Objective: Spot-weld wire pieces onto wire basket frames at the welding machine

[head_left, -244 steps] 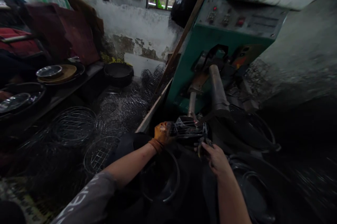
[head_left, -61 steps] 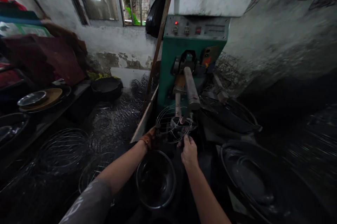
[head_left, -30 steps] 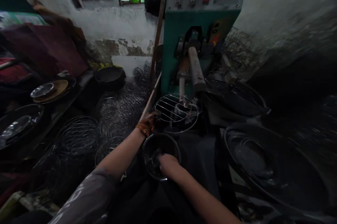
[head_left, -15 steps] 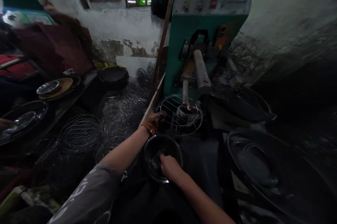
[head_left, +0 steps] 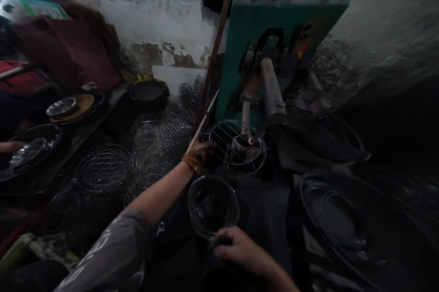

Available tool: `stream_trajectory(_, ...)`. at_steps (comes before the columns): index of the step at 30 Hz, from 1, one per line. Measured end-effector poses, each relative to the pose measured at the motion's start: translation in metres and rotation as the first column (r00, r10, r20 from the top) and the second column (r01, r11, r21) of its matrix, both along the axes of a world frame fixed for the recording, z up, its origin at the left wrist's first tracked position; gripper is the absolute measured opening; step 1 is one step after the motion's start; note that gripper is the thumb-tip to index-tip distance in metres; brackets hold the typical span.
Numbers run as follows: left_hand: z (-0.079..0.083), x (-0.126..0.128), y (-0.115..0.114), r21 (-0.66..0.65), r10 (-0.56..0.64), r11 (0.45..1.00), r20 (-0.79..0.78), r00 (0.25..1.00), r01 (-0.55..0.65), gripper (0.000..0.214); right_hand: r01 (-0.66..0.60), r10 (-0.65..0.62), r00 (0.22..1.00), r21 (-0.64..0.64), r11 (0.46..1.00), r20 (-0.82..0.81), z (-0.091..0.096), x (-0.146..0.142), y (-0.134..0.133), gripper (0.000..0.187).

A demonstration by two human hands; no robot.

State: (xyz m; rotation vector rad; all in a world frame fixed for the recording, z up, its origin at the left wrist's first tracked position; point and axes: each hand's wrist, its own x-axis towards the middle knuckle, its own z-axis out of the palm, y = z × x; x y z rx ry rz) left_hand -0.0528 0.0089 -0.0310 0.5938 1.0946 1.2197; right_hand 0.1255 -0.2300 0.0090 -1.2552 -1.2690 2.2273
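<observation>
My left hand (head_left: 201,152), in a brown work glove, is closed on the left edge of a round wire rack (head_left: 219,135). The rack has parallel bars inside a ring and sits at the machine's lower metal arm (head_left: 246,118). Just in front of the glove stands a round, shiny bowl (head_left: 190,205) with small, dim contents that I cannot make out. My right hand (head_left: 233,246) is at the bowl's near rim with its fingers curled together. What the fingers pinch, if anything, is too dark to tell.
A green machine (head_left: 291,22) with a lit red lamp stands ahead. Loose wire racks (head_left: 106,168) are heaped at left. Large dark basins (head_left: 303,196) stand at right. At far left another person's hand (head_left: 12,146) is by a basin with shiny metal pieces.
My right hand has come out of the bowl and back toward me, to its near rim. My left hand keeps its hold on the rack. The view has tilted slightly down.
</observation>
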Motion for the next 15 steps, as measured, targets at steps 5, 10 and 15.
stream_trajectory(5,0.024,0.004,-0.02,-0.002,0.05,0.999,-0.034,0.998,-0.05,0.085,0.584,-0.627,0.779,0.36,0.728,0.004,0.04,0.03,0.065,0.041)
stream_trajectory(10,0.045,0.003,-0.031,0.022,0.075,0.997,0.017,0.997,-0.075,0.086,0.687,-0.8,0.599,0.538,0.488,-0.04,0.04,0.028,0.101,0.051)
stream_trajectory(15,0.042,0.004,-0.027,0.094,0.12,0.989,-0.031,0.992,-0.117,0.087,0.627,-0.811,0.584,0.61,0.485,0.045,0.021,0.021,0.108,0.054)
